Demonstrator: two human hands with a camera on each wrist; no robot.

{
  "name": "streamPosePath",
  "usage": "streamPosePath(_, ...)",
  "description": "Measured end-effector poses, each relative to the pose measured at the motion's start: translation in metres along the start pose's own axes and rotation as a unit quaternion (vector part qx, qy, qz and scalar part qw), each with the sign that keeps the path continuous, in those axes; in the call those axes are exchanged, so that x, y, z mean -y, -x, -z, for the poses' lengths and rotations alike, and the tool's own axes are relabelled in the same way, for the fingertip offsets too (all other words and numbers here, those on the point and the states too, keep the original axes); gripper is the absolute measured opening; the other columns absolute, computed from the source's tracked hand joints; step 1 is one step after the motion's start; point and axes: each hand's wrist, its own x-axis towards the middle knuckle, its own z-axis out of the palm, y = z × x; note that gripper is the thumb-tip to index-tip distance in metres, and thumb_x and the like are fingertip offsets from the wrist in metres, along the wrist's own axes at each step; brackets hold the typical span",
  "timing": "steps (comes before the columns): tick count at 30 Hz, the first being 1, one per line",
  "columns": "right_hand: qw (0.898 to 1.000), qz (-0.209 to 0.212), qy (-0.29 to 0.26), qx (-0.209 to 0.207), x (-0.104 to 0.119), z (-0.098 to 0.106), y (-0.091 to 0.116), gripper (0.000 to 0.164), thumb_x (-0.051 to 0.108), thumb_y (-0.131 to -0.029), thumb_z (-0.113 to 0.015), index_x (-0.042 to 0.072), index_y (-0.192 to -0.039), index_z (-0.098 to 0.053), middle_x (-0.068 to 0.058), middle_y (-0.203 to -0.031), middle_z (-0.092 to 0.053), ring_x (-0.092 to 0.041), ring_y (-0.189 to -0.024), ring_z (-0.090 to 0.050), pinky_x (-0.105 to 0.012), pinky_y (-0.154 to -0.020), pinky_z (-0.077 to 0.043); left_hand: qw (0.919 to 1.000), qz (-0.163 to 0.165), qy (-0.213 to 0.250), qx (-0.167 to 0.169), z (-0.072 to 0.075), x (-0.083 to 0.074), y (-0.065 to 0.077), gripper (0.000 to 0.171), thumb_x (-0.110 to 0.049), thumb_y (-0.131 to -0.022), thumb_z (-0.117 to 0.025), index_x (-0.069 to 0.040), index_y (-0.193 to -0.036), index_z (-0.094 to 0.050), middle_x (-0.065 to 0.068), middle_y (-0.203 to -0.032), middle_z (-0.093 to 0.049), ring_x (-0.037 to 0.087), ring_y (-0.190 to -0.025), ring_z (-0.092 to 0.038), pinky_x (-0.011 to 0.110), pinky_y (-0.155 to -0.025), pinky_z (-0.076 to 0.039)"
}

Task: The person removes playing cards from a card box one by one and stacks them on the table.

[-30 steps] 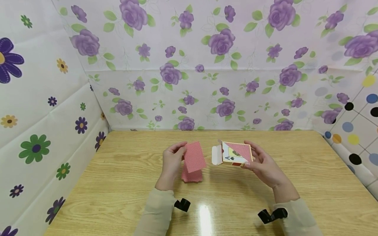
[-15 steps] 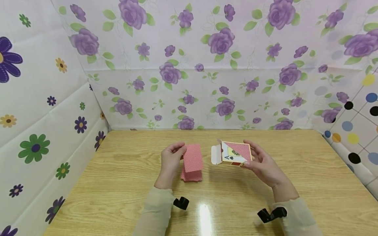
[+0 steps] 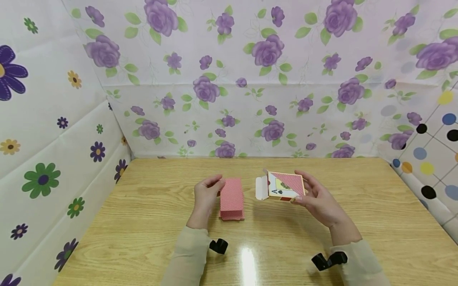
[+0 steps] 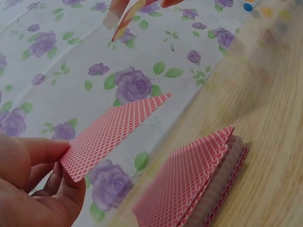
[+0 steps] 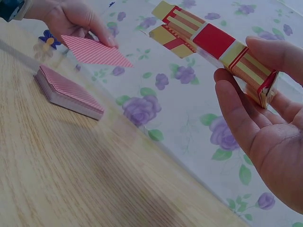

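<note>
As the left grip lowers its pinched card, now better aligned above the deck on the counter but not touching, the right grip still grasps the box right of the deck.

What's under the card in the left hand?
A red-backed stack on the wooden table, with a gap between, as both wrist views show. In the head view the card covers most of the stack. The card's underside can't be seen.
</note>
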Motion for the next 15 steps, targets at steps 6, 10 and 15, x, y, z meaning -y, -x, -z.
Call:
streamPosePath(6, 1.0, 0.0, 0.002, 0.0, 0.0, -0.001, 0.0, 0.074, -0.014, -0.09, -0.049, 0.013, -0.151, -0.016, 0.002, -0.14, -0.04, -0.011, -0.118, -0.053, -0.027, -0.087, -0.053, 0.9999, 0.012, -0.001, -0.006, -0.001, 0.006, -0.002, 0.021, -0.007, -0.084, -0.07, 0.001, -0.103, -0.069, 0.003, -0.083, -0.067, 0.008, -0.07, -0.062, 0.021, -0.06, -0.053)
streamPosePath(10, 1.0, -0.001, 0.005, 0.0, 0.0, 0.0, 0.0, 0.074, -0.013, -0.09, -0.049, 0.014, -0.151, -0.016, 0.002, -0.141, -0.038, -0.011, -0.118, -0.053, -0.027, -0.087, -0.053, 0.9999, 0.011, 0.001, -0.011, -0.001, 0.01, -0.004, 0.019, -0.005, -0.084, -0.07, 0.003, -0.101, -0.069, 0.003, -0.081, -0.067, 0.009, -0.069, -0.062, 0.021, -0.059, -0.053)
streamPosePath(15, 1.0, 0.001, -0.002, 0.005, 0.0, 0.0, 0.0, 0.075, -0.014, -0.09, -0.048, 0.013, -0.151, -0.015, 0.001, -0.141, -0.04, -0.012, -0.119, -0.053, -0.028, -0.089, -0.053, 0.9997, 0.02, -0.008, -0.01, -0.001, 0.012, -0.005, 0.022, -0.004, -0.084, -0.069, 0.006, -0.103, -0.067, 0.006, -0.083, -0.067, 0.009, -0.069, -0.062, 0.022, -0.06, -0.053)
